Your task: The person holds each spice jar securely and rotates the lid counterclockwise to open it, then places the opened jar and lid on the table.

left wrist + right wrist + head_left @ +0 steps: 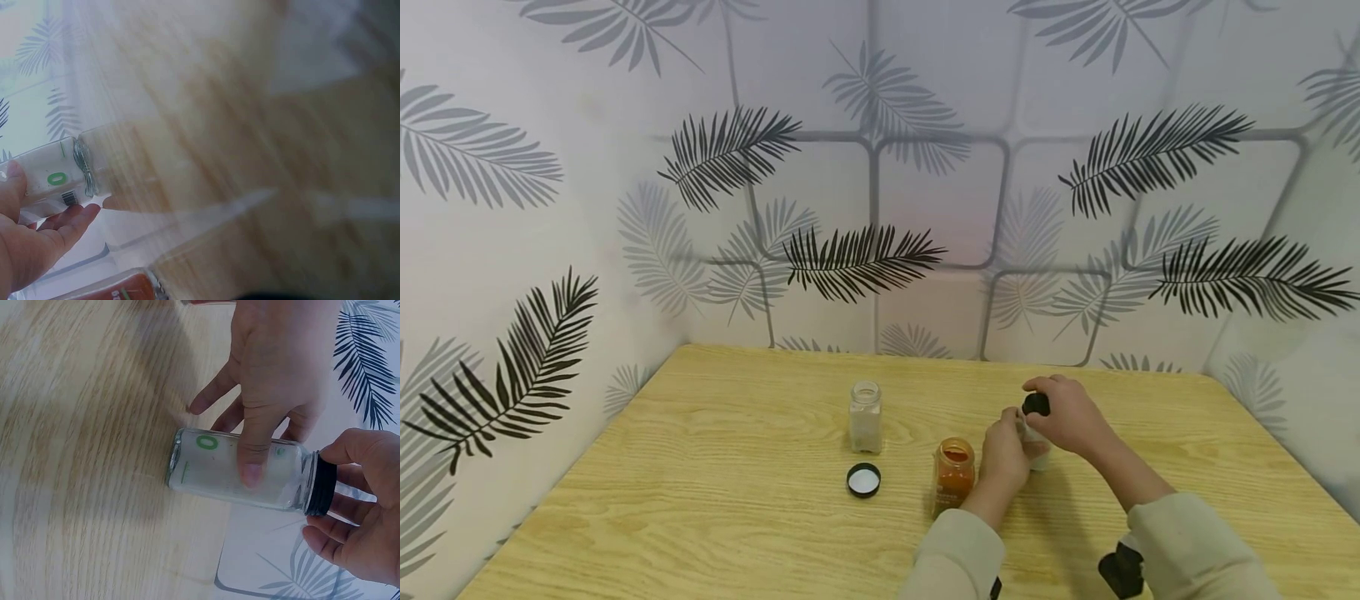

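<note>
My left hand (1006,454) grips a square glass jar (219,465) with pale contents and green print, its thumb lying across the side. On the jar's neck sits a black lid (322,485), pinched by the fingers of my right hand (1070,414). The left wrist view shows the jar (44,178) near its base in the left hand (34,250). Just left of the left hand stands a lidless jar of orange-red contents (953,485). How tightly the black lid sits cannot be told.
Farther left on the wooden table (700,483) stands another lidless glass jar (866,425) with whitish contents. A black lid (863,481) lies in front of it, white inside up. A dark object (1122,571) shows beside the right sleeve. A patterned wall (940,308) rises behind the table.
</note>
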`<state>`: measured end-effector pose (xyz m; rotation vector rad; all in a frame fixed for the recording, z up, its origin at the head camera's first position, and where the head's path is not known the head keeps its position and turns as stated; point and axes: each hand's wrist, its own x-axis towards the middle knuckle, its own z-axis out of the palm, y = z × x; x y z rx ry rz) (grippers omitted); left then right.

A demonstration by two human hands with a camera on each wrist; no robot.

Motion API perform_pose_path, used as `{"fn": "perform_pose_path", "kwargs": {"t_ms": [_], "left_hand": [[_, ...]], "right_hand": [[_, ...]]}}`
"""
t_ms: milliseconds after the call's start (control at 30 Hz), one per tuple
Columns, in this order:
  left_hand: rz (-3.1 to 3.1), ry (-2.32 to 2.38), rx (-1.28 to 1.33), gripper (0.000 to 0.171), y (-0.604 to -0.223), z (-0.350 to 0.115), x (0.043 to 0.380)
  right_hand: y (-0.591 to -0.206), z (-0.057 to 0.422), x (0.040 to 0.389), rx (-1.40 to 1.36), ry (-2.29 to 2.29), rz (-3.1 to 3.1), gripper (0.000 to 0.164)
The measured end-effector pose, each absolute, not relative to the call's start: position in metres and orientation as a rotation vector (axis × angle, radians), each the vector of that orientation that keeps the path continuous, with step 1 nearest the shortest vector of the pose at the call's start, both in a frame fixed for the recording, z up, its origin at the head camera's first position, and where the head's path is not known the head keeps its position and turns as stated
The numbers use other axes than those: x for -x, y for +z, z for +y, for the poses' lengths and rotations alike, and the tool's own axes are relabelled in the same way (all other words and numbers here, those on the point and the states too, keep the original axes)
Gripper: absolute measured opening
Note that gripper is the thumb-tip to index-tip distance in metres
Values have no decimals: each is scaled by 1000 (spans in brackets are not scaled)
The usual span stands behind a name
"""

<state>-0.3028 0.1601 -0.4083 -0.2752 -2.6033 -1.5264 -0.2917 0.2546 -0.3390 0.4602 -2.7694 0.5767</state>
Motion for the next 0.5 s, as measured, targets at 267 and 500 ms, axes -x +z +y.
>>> {"fn": "perform_pose_path", "kwargs": {"t_ms": [267,500], "left_hand": [[-2606,-1530,265,42,-409,161,303],[-2598,-1572,249,39,-409,161,302]], "right_hand": [[-338,251,290,-389,518,-2789,39],[-342,250,290,-227,404,-2816,45]]}}
